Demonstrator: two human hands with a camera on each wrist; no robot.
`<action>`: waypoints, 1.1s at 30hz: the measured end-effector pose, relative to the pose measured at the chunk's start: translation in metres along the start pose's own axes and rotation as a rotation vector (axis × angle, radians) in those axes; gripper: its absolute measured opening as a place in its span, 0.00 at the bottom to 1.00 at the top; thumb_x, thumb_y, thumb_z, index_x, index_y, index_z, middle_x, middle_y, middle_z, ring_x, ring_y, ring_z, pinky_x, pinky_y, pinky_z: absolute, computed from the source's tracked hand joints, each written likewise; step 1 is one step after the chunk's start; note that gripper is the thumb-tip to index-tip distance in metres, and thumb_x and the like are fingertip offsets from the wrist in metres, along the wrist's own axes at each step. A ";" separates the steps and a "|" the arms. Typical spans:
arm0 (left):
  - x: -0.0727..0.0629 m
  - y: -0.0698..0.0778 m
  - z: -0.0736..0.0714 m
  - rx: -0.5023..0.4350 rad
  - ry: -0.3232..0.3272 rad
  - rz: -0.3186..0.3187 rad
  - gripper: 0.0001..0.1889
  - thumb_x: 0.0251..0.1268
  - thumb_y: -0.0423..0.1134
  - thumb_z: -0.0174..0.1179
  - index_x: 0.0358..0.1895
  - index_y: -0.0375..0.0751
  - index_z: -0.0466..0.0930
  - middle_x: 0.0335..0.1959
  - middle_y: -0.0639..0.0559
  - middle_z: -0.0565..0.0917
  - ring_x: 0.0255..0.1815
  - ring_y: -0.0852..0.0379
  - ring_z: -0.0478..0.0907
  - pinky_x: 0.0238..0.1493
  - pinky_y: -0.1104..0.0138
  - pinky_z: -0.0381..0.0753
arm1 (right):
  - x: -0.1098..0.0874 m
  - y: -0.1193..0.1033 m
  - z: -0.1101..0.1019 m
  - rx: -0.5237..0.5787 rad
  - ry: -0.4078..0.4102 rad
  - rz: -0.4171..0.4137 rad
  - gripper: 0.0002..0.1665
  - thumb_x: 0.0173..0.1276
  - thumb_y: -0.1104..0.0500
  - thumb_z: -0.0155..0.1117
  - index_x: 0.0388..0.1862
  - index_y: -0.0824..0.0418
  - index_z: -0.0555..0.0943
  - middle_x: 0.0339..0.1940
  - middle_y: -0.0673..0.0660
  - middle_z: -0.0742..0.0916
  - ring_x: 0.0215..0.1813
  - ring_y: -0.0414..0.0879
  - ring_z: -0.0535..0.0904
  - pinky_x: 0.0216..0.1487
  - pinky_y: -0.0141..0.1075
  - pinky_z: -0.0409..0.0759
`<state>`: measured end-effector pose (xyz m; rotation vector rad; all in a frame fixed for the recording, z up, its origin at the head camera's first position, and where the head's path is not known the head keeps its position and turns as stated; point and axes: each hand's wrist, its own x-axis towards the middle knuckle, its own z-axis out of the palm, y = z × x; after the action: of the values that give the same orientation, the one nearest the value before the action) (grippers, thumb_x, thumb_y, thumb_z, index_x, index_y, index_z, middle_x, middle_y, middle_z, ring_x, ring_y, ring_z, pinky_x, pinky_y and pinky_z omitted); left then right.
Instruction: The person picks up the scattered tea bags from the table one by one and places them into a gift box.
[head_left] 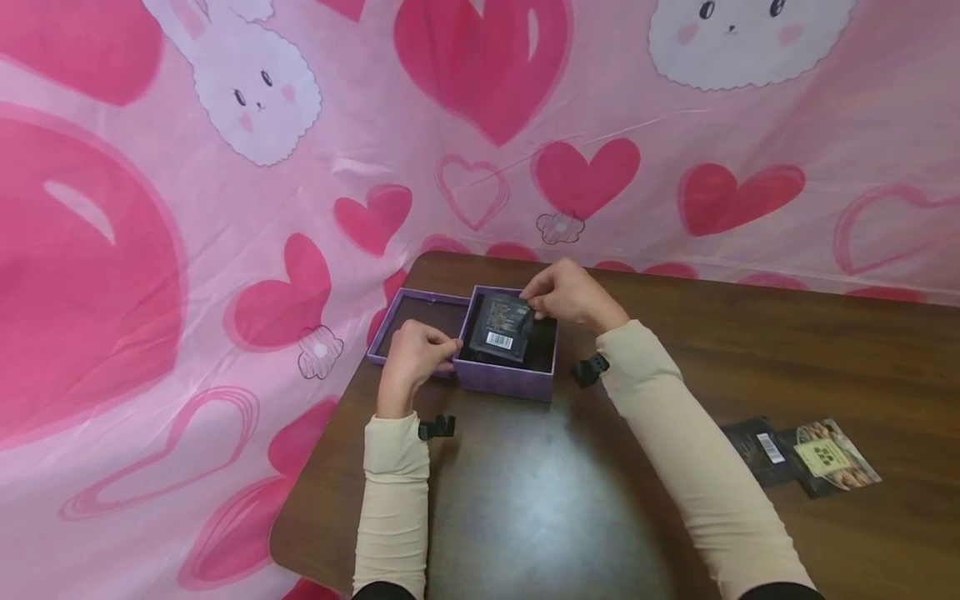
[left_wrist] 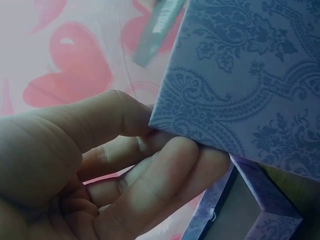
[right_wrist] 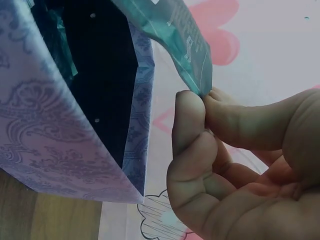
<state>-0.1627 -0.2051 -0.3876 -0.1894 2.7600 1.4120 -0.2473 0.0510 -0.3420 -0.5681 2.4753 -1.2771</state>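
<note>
Pinching the black packet [head_left: 495, 321] by one edge over the purple box [head_left: 504, 382] with right hand [head_left: 573, 293], presumably for control; gripping the box's near left corner with left hand [head_left: 414, 358], likely for steadiness

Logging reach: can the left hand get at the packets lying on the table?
Probably not easily: the left hand pinches the purple box, and the right forearm lies between it and the packets.

Wrinkled cream sleeves [head_left: 393, 508] are worn behind left hand [head_left: 412, 358] and right hand [head_left: 572, 294]; black devices [head_left: 437, 427] are fitted there, black fabric [head_left: 384, 591] farther back.
</note>
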 end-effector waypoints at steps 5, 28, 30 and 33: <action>0.000 0.001 0.000 -0.001 0.001 0.006 0.08 0.60 0.36 0.73 0.31 0.33 0.91 0.27 0.44 0.87 0.26 0.46 0.88 0.31 0.64 0.86 | 0.001 0.000 0.001 0.001 -0.008 0.029 0.12 0.69 0.70 0.64 0.49 0.70 0.87 0.41 0.63 0.88 0.34 0.52 0.85 0.40 0.41 0.85; 0.000 0.001 0.002 0.018 0.007 0.022 0.08 0.60 0.35 0.72 0.30 0.32 0.91 0.27 0.44 0.87 0.23 0.53 0.87 0.31 0.63 0.87 | -0.039 0.036 -0.040 -0.123 0.015 -0.019 0.12 0.68 0.59 0.70 0.47 0.62 0.89 0.40 0.57 0.89 0.42 0.53 0.80 0.46 0.48 0.81; 0.000 0.001 0.002 0.019 0.007 0.022 0.08 0.60 0.35 0.72 0.30 0.32 0.91 0.27 0.44 0.87 0.23 0.53 0.87 0.31 0.63 0.86 | -0.044 0.040 -0.043 -0.134 0.015 -0.017 0.11 0.68 0.59 0.70 0.47 0.63 0.89 0.40 0.56 0.89 0.43 0.54 0.81 0.46 0.48 0.81; 0.000 0.001 0.003 0.012 0.005 0.020 0.07 0.60 0.34 0.72 0.31 0.32 0.91 0.27 0.44 0.87 0.23 0.52 0.87 0.31 0.63 0.86 | -0.050 0.047 -0.047 -0.147 0.012 -0.013 0.12 0.68 0.59 0.70 0.47 0.64 0.88 0.40 0.56 0.89 0.43 0.54 0.81 0.47 0.49 0.81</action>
<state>-0.1632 -0.2027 -0.3887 -0.1657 2.7818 1.4009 -0.2335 0.1326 -0.3499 -0.6147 2.5942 -1.1123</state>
